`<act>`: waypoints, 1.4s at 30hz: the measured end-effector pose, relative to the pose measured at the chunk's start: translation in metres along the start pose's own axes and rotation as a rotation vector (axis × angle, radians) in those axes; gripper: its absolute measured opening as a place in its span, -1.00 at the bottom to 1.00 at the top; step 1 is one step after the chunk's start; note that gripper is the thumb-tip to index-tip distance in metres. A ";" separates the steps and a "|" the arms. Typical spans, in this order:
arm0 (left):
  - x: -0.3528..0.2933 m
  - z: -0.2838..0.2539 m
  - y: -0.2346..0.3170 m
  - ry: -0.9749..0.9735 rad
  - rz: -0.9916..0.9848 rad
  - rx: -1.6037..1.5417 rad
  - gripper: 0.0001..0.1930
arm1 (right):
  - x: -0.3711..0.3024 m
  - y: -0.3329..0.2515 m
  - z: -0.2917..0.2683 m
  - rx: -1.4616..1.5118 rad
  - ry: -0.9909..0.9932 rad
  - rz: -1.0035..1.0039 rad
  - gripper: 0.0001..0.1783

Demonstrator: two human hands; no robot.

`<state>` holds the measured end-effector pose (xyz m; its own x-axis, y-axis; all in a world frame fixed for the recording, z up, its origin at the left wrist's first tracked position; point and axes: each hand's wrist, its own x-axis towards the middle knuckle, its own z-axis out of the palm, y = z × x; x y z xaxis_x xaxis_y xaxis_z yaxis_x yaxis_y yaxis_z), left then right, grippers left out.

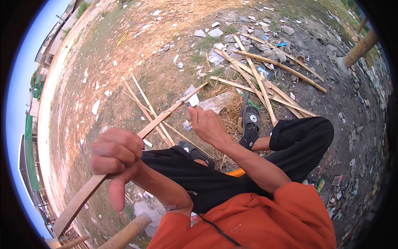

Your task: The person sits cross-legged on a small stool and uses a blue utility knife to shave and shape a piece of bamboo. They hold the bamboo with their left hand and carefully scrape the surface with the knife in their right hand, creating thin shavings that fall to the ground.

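My left hand (117, 154) is wrapped round a long split bamboo strip (161, 118), which runs slantwise from the lower left up toward the middle. Near the strip's far, narrower end, my right hand (206, 123) is closed, with its thumb toward the wood. Something small and dark shows at the tip of that thumb. What the right fingers hold is hidden. Between my feet and the straw lies a tool with a dark blade (244, 103) and a wooden handle (239, 124), touched by neither hand.
Several bamboo strips (259, 79) lie crossed beyond my right foot (251, 118), with a round bamboo pole (286, 67) among them. More thin strips (145, 106) rest ahead of my left foot (190, 150). Bamboo posts (360, 50) stand at the far right. Stone chips and litter dot the ground.
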<state>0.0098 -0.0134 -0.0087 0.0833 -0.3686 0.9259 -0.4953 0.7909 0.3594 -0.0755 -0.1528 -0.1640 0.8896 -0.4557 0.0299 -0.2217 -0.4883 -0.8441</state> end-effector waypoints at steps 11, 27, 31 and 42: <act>-0.003 0.004 -0.002 -0.007 -0.002 -0.005 -0.32 | -0.006 0.006 0.005 0.024 0.003 -0.031 -0.55; -0.001 -0.005 0.001 0.022 0.007 -0.036 -0.32 | -0.003 -0.001 0.005 -0.025 0.043 -0.011 -0.53; -0.009 -0.007 0.005 0.134 -0.006 -0.001 -0.33 | 0.003 0.010 0.010 -0.031 0.018 -0.045 -0.53; -0.007 -0.014 0.007 0.107 -0.027 0.031 -0.31 | 0.014 0.058 0.030 -0.218 0.014 0.082 -0.45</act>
<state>0.0177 0.0009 -0.0111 0.1878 -0.3346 0.9235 -0.5175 0.7654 0.3826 -0.0641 -0.1657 -0.2286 0.8598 -0.5100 -0.0252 -0.3752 -0.5976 -0.7086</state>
